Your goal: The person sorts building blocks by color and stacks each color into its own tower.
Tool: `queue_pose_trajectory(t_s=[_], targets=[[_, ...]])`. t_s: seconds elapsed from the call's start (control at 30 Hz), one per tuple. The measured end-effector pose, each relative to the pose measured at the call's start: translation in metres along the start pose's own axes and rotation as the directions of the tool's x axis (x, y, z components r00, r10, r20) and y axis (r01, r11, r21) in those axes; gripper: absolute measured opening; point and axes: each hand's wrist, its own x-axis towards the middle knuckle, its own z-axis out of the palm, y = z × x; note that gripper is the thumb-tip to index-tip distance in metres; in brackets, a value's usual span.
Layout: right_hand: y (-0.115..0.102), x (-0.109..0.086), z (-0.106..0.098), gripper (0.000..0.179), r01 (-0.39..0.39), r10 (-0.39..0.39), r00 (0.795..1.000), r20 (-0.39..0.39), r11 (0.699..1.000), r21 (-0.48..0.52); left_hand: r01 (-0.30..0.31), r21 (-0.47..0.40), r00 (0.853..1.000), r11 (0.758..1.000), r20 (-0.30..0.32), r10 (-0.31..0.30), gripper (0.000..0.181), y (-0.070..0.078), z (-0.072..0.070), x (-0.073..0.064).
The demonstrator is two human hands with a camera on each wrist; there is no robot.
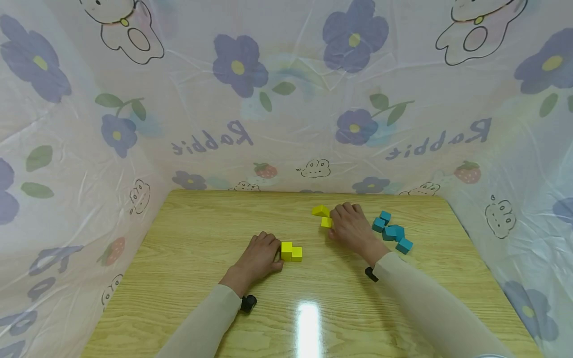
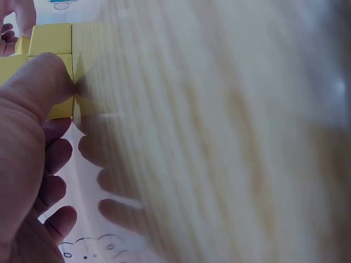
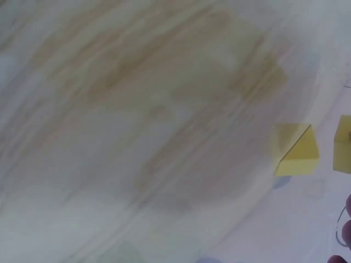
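Observation:
Near the middle of the table, a small group of yellow cubes shows one cube stacked on another (image 1: 286, 250) and a third yellow cube (image 1: 297, 254) against their right side. My left hand (image 1: 257, 258) grips the stack from the left; in the left wrist view its thumb (image 2: 46, 82) presses the lower cube, other fingers curled beyond. Farther back, my right hand (image 1: 353, 228) pinches another yellow cube (image 1: 326, 222) between thumb and fingers. That cube (image 3: 343, 143) is cut by the right wrist view's edge. Just behind it sits a yellow triangular block (image 1: 320, 211), also (image 3: 299, 152) seen there.
Several blue blocks (image 1: 390, 232) lie clustered right of my right hand. The wooden table (image 1: 201, 219) ends at a hanging cloth (image 1: 286, 114) printed with flowers and rabbits, which also rises along both sides. A bright reflection lies on the tabletop in front.

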Motion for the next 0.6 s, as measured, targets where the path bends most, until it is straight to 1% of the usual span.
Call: queue_pose_trajectory(t_s=[0.17,0.37,0.6], targets=[[-0.007,0.001,-0.005,0.04,0.022,-0.022,1.0,-0.021,1.0,-0.011,0.002,-0.005,1.0,1.0,-0.002,-0.002,0.033,0.001,0.0,0.0],[-0.017,0.002,-0.011,0.038,0.046,-0.046,0.999,-0.015,0.999,0.009,-0.006,-0.011,1.0,1.0,-0.006,0.006,0.032,0.0,0.0,0.0],[-0.034,0.003,-0.023,0.031,0.106,-0.102,0.994,-0.04,0.989,0.104,-0.005,-0.009,1.0,1.0,-0.005,0.005,0.032,-0.002,0.001,0.0]])
